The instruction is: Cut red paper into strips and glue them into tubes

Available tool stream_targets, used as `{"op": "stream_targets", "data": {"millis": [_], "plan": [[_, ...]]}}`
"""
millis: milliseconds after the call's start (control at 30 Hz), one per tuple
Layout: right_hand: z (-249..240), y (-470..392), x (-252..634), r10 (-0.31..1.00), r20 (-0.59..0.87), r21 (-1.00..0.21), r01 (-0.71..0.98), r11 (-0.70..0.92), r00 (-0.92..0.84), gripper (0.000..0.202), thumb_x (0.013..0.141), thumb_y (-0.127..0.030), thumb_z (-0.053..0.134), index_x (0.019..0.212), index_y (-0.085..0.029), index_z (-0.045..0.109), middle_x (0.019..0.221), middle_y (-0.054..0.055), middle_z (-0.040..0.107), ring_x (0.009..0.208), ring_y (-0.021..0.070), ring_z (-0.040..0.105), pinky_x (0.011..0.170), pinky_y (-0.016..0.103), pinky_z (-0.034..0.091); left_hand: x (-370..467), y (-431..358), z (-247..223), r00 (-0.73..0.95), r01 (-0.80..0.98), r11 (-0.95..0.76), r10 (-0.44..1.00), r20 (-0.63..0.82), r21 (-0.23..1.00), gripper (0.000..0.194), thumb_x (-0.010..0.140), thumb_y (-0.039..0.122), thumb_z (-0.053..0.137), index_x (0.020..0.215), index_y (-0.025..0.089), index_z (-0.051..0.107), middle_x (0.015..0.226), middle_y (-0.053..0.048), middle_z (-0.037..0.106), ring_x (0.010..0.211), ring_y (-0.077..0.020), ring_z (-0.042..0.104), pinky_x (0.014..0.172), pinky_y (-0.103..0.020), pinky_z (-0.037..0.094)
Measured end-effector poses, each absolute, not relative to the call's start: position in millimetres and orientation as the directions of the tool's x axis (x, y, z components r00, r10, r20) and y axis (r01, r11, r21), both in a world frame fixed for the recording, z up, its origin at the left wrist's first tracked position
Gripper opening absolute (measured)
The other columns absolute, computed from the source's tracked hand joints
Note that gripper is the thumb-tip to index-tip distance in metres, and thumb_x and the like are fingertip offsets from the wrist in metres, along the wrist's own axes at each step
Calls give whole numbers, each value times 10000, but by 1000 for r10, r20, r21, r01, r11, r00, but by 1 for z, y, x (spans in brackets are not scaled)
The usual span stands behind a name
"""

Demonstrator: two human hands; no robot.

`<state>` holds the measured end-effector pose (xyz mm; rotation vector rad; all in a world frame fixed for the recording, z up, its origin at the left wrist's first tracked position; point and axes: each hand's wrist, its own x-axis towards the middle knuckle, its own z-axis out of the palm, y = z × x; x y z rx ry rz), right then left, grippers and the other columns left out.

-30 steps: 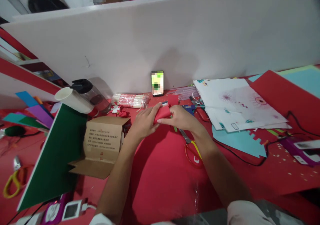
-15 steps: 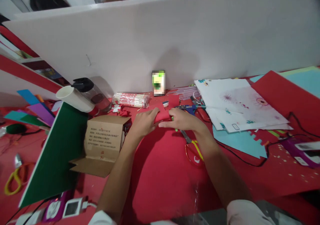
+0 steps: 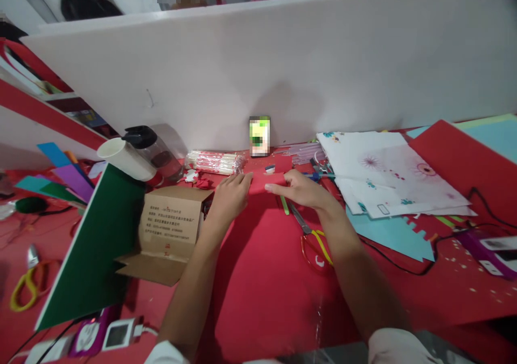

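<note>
A small piece of red paper (image 3: 262, 184) is stretched between my two hands over the red table. My left hand (image 3: 233, 194) grips its left end, fingers pressed together. At its right end my right hand (image 3: 304, 189) pinches it, the thumb lying along the front. Just below my right hand are a light green strip (image 3: 285, 204) and scissors (image 3: 311, 233) with yellow and red handles. Behind the paper lies another red piece (image 3: 283, 163), beside a small white and dark item.
An opened cardboard box (image 3: 167, 229) and a green board (image 3: 95, 245) stand left. A paper cup (image 3: 125, 159), a bottle (image 3: 155, 151), wrapped sticks (image 3: 214, 162) and a phone (image 3: 259, 137) are behind. Patterned white sheets (image 3: 388, 173) and a black cable lie right.
My hands have moved slightly apart, and the red paper between them now shows wider and flatter. More of the green strip is visible. The whole view has shifted a little.
</note>
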<state>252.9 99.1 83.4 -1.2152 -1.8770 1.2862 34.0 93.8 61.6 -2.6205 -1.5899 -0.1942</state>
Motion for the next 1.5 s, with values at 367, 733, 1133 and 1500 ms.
{"op": "stream_targets", "data": {"millis": [367,733,1133,1500], "plan": [[76,114,287,983,-16,-865,496,80,-185,510,832,-652,699,613,-229,517,540,-44,423,537,131,401,506,289,348,20,77,78,374,923,-380,923,94,62,571,906,23,446,1467,122,488,1478,-216,584,1340,-330,582,1103,-503,455],[89,100,264,906,-28,-916,374,147,-422,348,812,-519,769,761,-182,699,719,8,683,651,156,589,583,285,444,59,82,68,425,859,-420,904,52,291,735,909,177,633,1569,207,312,1410,-189,645,1115,-340,717,870,-401,542],[82,107,260,948,188,-910,317,267,-258,226,785,-407,803,883,-218,728,962,61,771,943,262,731,925,462,564,55,94,45,352,606,-272,934,54,747,212,862,344,690,1015,196,689,907,-50,751,790,-231,695,690,-328,513],[57,107,221,962,177,-983,-88,162,-208,686,712,-438,867,1296,-233,572,1275,123,719,1148,281,692,1045,487,541,67,96,43,338,98,-227,923,182,969,543,785,336,817,1254,129,636,1254,-141,722,1129,-274,687,981,-406,552]]}}
